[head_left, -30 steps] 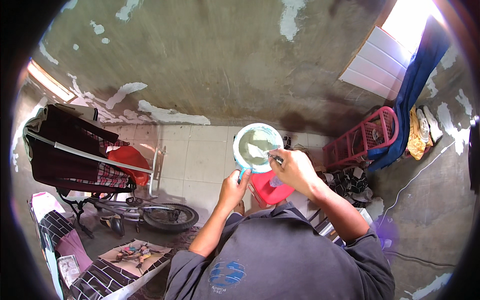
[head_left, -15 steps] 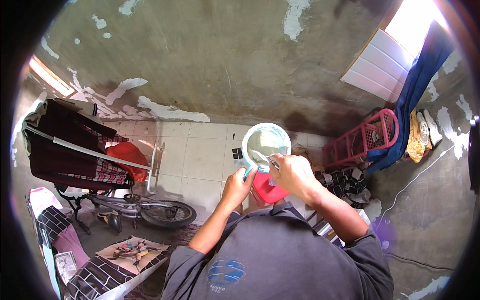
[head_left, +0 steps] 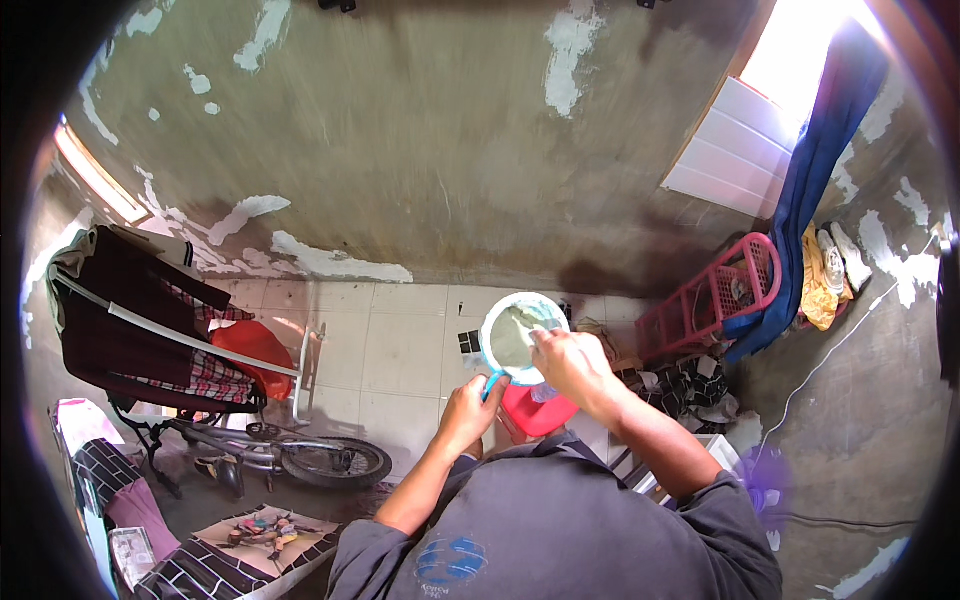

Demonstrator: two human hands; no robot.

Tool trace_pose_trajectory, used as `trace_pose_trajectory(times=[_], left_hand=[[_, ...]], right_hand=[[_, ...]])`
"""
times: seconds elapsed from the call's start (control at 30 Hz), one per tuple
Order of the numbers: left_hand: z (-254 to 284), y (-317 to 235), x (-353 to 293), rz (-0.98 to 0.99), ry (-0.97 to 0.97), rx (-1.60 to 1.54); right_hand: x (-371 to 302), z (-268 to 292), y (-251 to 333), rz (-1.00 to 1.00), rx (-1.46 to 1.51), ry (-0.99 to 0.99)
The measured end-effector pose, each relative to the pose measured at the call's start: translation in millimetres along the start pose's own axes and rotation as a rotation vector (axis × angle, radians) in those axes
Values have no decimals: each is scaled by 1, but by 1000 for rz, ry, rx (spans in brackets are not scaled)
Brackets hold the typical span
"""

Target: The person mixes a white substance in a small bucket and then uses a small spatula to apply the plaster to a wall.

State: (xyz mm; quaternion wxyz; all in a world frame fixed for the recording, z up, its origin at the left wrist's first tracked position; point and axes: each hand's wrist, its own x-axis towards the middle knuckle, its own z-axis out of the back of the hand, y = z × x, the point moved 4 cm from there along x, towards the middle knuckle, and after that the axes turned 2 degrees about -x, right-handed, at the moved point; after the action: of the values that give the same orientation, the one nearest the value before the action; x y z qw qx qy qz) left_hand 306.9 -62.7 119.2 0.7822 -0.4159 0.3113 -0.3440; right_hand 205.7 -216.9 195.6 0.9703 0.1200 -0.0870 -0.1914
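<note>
My left hand (head_left: 466, 412) is closed around the blue handle (head_left: 490, 385) of a round, pale-rimmed tub (head_left: 487, 335). Greyish-green paste (head_left: 512, 348) coats the tub's inside. Over its right side, my right hand (head_left: 572, 368) is closed on a small tool whose grip the fingers hide. A pale streak near the fingertips may be the blade or paste on it; I cannot tell which. Directly below the tub is a red plastic seat or stool (head_left: 522, 408).
Ahead stands a grey wall (head_left: 420, 150) with white patches. To the left are a clothes-draped rack (head_left: 130, 320) and a bicycle (head_left: 330, 462). A pink plastic shelf (head_left: 715, 300), a blue curtain (head_left: 815, 170) and a white cable (head_left: 800, 385) are on the right.
My right hand has shifted slightly left and farther over the tub, carrying the tool inward. The view has tilted up, so the tub and the room appear lower. My left hand keeps its hold.
</note>
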Motion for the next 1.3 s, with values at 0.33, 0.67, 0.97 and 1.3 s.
trace_pose_trajectory(times=[0.33,0.67,0.97,1.3], left_hand=[[11,12,4,10,-48,85],[14,0,7,-42,-53,138],[26,24,9,-43,-117,159],[15,21,2,-39,-107,147]], right_hand=[[-9,-14,7,224,-43,97],[21,-8,14,221,-128,-52],[13,7,9,438,-16,242],[24,0,-3,289,-90,94]])
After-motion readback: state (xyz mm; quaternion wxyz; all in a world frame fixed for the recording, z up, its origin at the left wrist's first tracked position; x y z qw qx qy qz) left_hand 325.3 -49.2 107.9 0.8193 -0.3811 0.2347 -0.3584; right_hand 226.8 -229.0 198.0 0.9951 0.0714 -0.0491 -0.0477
